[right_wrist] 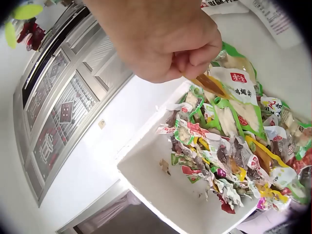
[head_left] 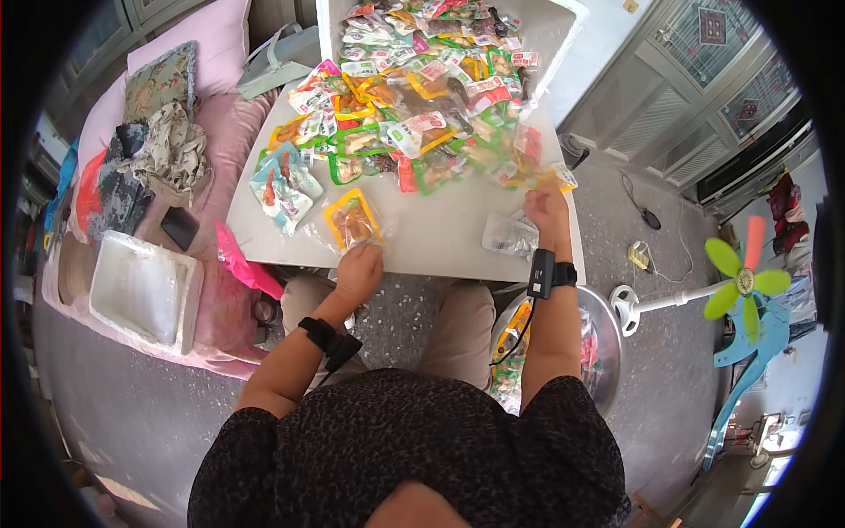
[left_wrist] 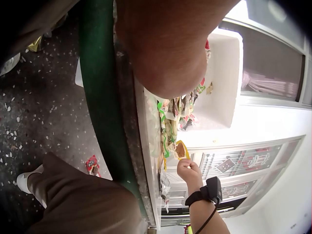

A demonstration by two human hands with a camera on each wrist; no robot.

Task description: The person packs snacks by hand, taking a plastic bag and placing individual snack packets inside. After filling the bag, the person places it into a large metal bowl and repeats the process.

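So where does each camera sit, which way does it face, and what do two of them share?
Head: on the head, facing forward and down at the table and packets; left hand, right hand, arms, torso and legs show.
Left wrist: on that wrist, facing across the table edge toward the right hand; close-up skin and a leg show too.
Right wrist: on that wrist, facing past the right hand to packets and white box.
Shared: both wrist views show the right hand and white box.

A yellow-bordered packet with orange-brown contents lies on the tabletop, its near end at the left hand (grip hidden), while a second, yellow-edged packet, brown inside, is held raised and tilted by the right hand.
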